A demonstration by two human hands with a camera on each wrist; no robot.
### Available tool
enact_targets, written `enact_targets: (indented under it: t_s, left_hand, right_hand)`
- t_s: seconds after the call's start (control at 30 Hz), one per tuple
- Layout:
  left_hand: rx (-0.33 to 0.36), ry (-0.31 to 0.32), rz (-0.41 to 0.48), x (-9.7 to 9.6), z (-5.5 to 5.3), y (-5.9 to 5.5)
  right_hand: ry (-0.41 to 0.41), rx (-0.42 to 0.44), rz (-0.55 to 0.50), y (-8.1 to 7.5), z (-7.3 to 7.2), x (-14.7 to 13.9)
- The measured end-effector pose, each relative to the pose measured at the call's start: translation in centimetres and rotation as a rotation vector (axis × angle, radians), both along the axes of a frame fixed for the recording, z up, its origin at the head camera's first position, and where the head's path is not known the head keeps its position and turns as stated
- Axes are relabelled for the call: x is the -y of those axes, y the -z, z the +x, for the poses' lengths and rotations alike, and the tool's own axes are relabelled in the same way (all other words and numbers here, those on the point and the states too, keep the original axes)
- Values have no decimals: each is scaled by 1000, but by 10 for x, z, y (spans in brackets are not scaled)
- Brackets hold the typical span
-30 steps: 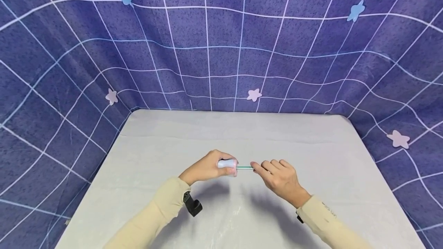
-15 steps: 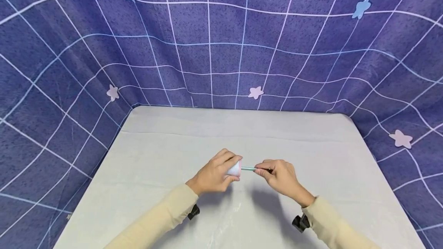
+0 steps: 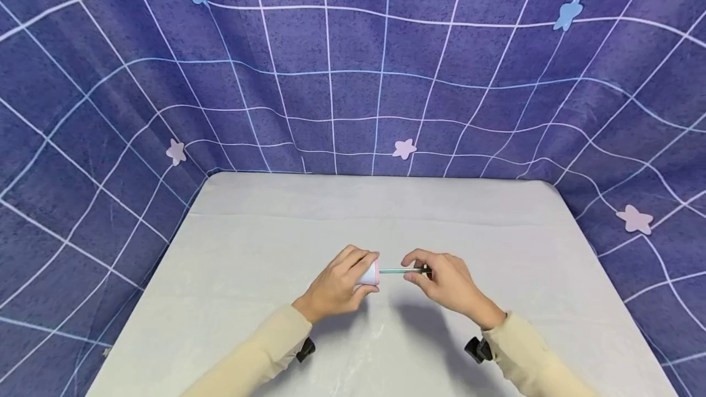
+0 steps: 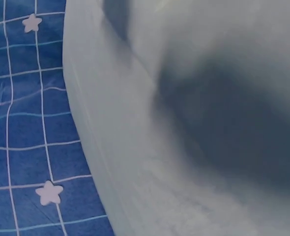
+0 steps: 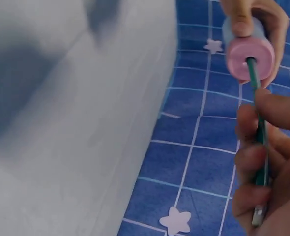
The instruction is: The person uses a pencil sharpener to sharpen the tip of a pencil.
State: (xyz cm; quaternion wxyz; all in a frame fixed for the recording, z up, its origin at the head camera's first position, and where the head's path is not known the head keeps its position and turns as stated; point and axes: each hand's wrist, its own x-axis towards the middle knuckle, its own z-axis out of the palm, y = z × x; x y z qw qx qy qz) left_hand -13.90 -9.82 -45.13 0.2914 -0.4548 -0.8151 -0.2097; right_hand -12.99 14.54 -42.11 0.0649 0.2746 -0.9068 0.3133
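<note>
In the head view, my left hand [image 3: 339, 280] grips a small pale blue and pink cylinder, a pencil sharpener [image 3: 371, 272], lying sideways above the table. A thin green pencil [image 3: 393, 271] runs from its pink end to my right hand [image 3: 447, 277]. In the right wrist view, the pencil [image 5: 253, 73] enters a hole in the pink face of the sharpener [image 5: 237, 54]. My right hand's fingers [image 5: 249, 158] curl loosely round the pencil near its metal end; in the head view, thumb and index stand slightly apart around it. The pencil's tip is hidden inside the sharpener.
A table with a white cover [image 3: 358, 213] lies beneath both hands. Blue-purple grid-patterned curtains [image 3: 353, 97] with stars surround its back and sides. Black wrist cameras [image 3: 478, 349] hang below the sleeves. The left wrist view shows mostly the table cover [image 4: 115, 123] and shadow.
My right hand has turned over about the pencil, and its thumb and index have now spread a little. The left hand's grip has turned round the sharpener, which stays in nearly the same place.
</note>
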Motion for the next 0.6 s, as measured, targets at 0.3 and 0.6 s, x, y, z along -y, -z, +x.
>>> enact_targets:
  t_s: [0.3,0.6]
  left_hand:
    - [414,-69,91,-1,1,-14]
    - [783,-23,105,1,-8,-32]
  right_hand:
    - [-16,-540,-53,25,-3,-2]
    - [-4,-1013,-45,32,-13,1]
